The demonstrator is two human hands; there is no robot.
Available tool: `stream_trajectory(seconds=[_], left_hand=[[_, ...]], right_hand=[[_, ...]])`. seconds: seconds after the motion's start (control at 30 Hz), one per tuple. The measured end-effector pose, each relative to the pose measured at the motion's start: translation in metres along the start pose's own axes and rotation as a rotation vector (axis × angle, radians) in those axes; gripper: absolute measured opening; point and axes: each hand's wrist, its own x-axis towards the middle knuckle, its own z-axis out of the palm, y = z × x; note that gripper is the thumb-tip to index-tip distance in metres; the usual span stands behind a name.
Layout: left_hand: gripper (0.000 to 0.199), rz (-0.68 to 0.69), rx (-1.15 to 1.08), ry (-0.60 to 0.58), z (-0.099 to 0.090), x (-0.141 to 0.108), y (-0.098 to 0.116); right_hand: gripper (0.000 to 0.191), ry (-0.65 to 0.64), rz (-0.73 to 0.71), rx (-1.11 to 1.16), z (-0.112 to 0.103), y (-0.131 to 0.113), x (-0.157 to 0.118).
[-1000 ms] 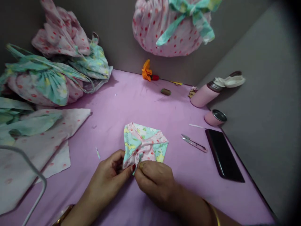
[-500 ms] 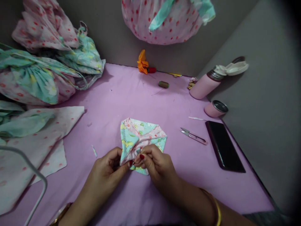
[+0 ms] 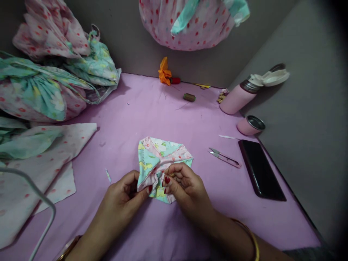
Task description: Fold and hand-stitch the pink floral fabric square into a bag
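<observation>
A small sewn fabric piece (image 3: 160,148), mint floral with pink dotted strips, lies on the lilac cloth in front of me. My left hand (image 3: 123,194) pinches its near left edge between thumb and fingers. Over its near right part, my right hand (image 3: 187,185) is closed in a pinch on a thin, needle-like thing, too fine to make out clearly. The fabric is bunched between the two hands. Small dark stitches run along its left side.
Pink thread snips (image 3: 224,158) and a black phone (image 3: 261,170) lie at right, near a pink bottle (image 3: 236,97) and its cup (image 3: 250,125). A thread spool (image 3: 189,97) lies behind. Fabric bundles (image 3: 46,90) and a grey cable (image 3: 40,195) occupy the left.
My right hand has moved slightly right and up, away from my left thumb, and its fingers have turned. My left hand still grips the fabric edge.
</observation>
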Motion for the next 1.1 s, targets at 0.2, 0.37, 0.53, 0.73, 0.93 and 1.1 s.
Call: stream_trajectory(seconds=[0.2,0.37,0.53,0.73,0.93,1.1], left_hand=[[0.003,-0.014,-0.076,0.016,0.000,0.000,0.005],[0.003,-0.026,-0.195,0.003,-0.005,0.000,0.008],[0.004,-0.083,-0.309,0.012,-0.007,-0.001,0.011],[0.004,-0.124,-0.381,0.012,-0.008,0.001,0.014],[0.005,-0.124,-0.351,0.028,-0.008,0.001,0.015],[0.003,-0.118,-0.337,0.036,-0.007,0.001,0.016]], right_hand=[[0.009,0.002,-0.037,-0.129,0.000,0.003,0.001],[0.017,-0.045,-0.286,-0.436,0.001,-0.002,0.001],[0.022,-0.139,-0.403,-0.523,0.001,-0.005,0.000],[0.025,-0.159,-0.409,-0.523,0.001,-0.004,0.000],[0.029,-0.186,-0.397,-0.533,0.000,-0.005,0.000],[0.028,-0.203,-0.396,-0.557,0.000,-0.005,0.001]])
